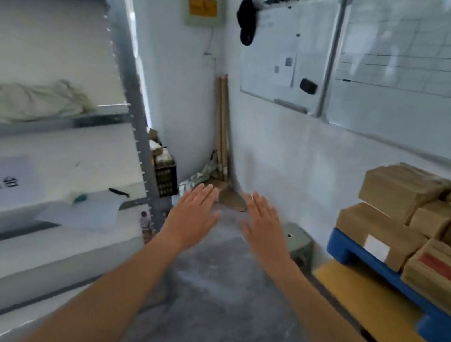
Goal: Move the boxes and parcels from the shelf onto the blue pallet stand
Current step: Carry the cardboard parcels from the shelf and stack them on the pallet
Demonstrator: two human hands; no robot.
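The brown boxes and parcels [423,220] sit stacked on the blue pallet stand [379,272] at about three o'clock, against the white wall. The stand rests on a yellow surface [368,308]. At centre, the left hand [192,214] and right hand [264,227] reach forward over the grey floor [221,303], fingers straight and flat, grasping nothing. At nine o'clock the metal shelf [49,119] holds a pale cloth bag [32,98]; whiteboards [290,54] hang at one o'clock.

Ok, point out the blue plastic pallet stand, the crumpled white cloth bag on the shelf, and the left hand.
blue plastic pallet stand [339,248]: head view, bare front corner.
crumpled white cloth bag [31,100]: head view, its middle.
left hand [192,215]: head view, back of hand.
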